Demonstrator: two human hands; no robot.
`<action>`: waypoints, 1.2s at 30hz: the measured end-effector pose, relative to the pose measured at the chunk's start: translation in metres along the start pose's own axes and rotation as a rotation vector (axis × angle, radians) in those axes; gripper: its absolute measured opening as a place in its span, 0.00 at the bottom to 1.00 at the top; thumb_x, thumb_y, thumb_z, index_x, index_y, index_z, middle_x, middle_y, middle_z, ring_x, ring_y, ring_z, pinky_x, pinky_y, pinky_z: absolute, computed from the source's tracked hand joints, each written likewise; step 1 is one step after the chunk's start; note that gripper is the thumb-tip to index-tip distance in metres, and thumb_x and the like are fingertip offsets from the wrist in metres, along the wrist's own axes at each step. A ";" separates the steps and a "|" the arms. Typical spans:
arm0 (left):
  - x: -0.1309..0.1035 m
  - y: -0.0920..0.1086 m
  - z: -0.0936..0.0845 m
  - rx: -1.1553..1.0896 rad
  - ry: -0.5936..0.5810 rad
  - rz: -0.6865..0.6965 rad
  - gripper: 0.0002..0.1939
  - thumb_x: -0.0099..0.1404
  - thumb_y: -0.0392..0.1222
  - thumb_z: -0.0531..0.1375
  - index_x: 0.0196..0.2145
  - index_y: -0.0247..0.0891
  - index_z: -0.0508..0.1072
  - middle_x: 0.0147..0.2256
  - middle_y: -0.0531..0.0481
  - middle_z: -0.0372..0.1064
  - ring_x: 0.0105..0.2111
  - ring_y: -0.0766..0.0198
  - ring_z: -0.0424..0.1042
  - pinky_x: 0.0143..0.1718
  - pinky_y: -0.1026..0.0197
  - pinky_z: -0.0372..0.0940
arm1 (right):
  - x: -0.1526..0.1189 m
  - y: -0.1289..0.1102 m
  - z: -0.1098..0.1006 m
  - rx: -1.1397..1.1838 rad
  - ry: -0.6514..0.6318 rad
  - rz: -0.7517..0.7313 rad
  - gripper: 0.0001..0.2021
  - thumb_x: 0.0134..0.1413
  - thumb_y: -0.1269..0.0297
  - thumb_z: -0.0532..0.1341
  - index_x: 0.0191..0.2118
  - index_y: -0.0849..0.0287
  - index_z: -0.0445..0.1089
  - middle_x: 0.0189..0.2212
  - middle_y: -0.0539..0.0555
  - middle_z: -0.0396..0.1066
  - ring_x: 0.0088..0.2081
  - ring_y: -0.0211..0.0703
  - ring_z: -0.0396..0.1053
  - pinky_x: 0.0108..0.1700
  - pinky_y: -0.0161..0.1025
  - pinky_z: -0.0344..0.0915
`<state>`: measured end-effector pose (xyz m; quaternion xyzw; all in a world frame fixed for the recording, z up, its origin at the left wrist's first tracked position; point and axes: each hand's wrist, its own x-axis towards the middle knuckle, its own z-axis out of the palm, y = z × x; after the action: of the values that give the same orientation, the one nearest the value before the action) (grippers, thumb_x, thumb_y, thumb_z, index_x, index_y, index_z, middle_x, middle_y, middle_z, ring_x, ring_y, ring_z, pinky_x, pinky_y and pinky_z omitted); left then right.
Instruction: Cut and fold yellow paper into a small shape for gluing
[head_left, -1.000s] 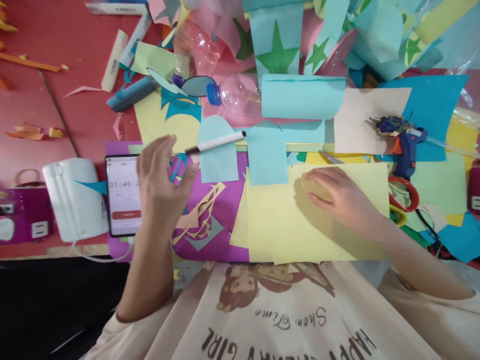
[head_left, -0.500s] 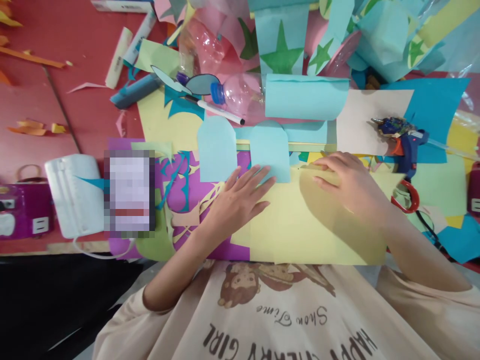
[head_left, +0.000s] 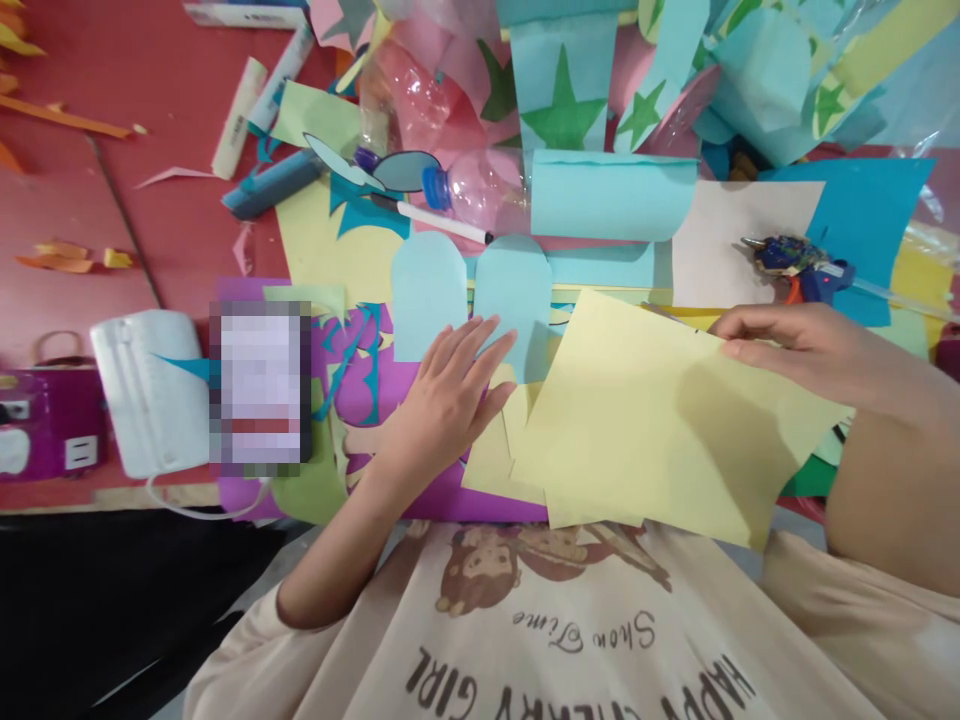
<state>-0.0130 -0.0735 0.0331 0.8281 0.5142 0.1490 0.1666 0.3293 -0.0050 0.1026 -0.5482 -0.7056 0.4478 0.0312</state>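
Between the fingers of my right hand (head_left: 780, 345) is the upper right edge of a large pale yellow paper sheet (head_left: 622, 410). The sheet lies tilted in front of my shirt. My left hand (head_left: 450, 390) is open, fingers spread, and reaches over the lower parts of two light blue round-topped paper pieces. The left piece (head_left: 429, 290) and the right piece (head_left: 514, 290) stand side by side with a narrow gap. Purple paper (head_left: 442, 500) and cut scraps show under my left arm.
Above the blue pieces lie a marker (head_left: 442, 218) and a plastic bottle (head_left: 484, 192) with blue paper around it. A glue gun (head_left: 814, 270) rests at the right. A phone-like device with a blurred screen (head_left: 260, 385) and a white case (head_left: 150, 390) lie left.
My right hand has moved right and pulled the yellow sheet with it, turning it. My left hand has shifted slightly left, and the right blue piece now sits closer to the left one.
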 end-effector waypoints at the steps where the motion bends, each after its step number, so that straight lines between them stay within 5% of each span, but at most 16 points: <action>1: 0.001 0.004 -0.001 -0.056 0.009 -0.003 0.22 0.72 0.45 0.49 0.61 0.37 0.60 0.61 0.36 0.61 0.63 0.49 0.61 0.63 0.42 0.57 | 0.001 0.001 -0.002 0.036 0.004 -0.003 0.20 0.54 0.41 0.58 0.28 0.54 0.71 0.25 0.51 0.67 0.26 0.37 0.60 0.28 0.38 0.53; 5: 0.004 0.022 0.001 -0.496 -0.021 -0.108 0.25 0.72 0.46 0.49 0.63 0.39 0.53 0.54 0.38 0.70 0.53 0.56 0.72 0.51 0.53 0.69 | 0.010 0.002 0.000 0.199 0.016 -0.024 0.21 0.49 0.40 0.62 0.26 0.55 0.72 0.23 0.51 0.66 0.25 0.36 0.59 0.27 0.38 0.54; 9: 0.011 0.023 0.005 -1.046 -0.121 -0.372 0.26 0.68 0.44 0.52 0.61 0.39 0.53 0.40 0.45 0.77 0.35 0.62 0.78 0.35 0.60 0.72 | 0.022 -0.002 0.007 0.340 -0.009 -0.008 0.17 0.50 0.47 0.64 0.26 0.57 0.72 0.26 0.51 0.69 0.26 0.35 0.60 0.27 0.36 0.56; 14: 0.022 0.019 0.005 -1.452 -0.133 -0.660 0.24 0.61 0.42 0.57 0.55 0.40 0.60 0.42 0.47 0.77 0.35 0.59 0.78 0.38 0.56 0.74 | 0.032 -0.012 0.016 0.484 0.004 0.008 0.09 0.51 0.59 0.64 0.29 0.59 0.73 0.26 0.49 0.70 0.28 0.34 0.65 0.29 0.33 0.60; 19: 0.027 0.030 -0.002 -1.568 -0.091 -0.768 0.20 0.60 0.43 0.61 0.50 0.40 0.65 0.38 0.49 0.77 0.34 0.57 0.78 0.36 0.57 0.73 | 0.044 -0.016 0.019 0.671 0.044 -0.041 0.05 0.49 0.63 0.66 0.30 0.59 0.73 0.25 0.48 0.72 0.24 0.33 0.67 0.25 0.31 0.62; 28: 0.033 0.014 -0.012 -1.652 -0.107 -0.677 0.19 0.58 0.45 0.64 0.46 0.40 0.70 0.36 0.52 0.77 0.32 0.60 0.78 0.33 0.62 0.70 | 0.053 -0.021 0.012 0.607 0.016 -0.053 0.04 0.53 0.65 0.64 0.31 0.59 0.73 0.27 0.48 0.71 0.28 0.34 0.68 0.30 0.33 0.64; 32: 0.034 0.017 0.004 -1.690 -0.147 -0.670 0.19 0.60 0.43 0.63 0.48 0.40 0.70 0.40 0.50 0.77 0.38 0.61 0.76 0.40 0.62 0.69 | 0.060 -0.024 0.023 0.595 0.060 -0.178 0.03 0.53 0.65 0.65 0.30 0.56 0.74 0.36 0.50 0.75 0.39 0.39 0.71 0.41 0.38 0.68; 36: 0.041 0.031 0.016 -1.752 -0.291 -0.748 0.15 0.57 0.43 0.65 0.42 0.38 0.72 0.32 0.51 0.76 0.31 0.65 0.74 0.33 0.64 0.66 | 0.068 -0.028 0.036 0.557 0.046 -0.332 0.05 0.53 0.62 0.65 0.29 0.55 0.73 0.47 0.50 0.73 0.52 0.47 0.70 0.52 0.47 0.66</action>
<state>0.0357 -0.0513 0.0348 0.2027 0.4253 0.3132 0.8245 0.2619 0.0281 0.0697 -0.4059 -0.6348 0.6000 0.2688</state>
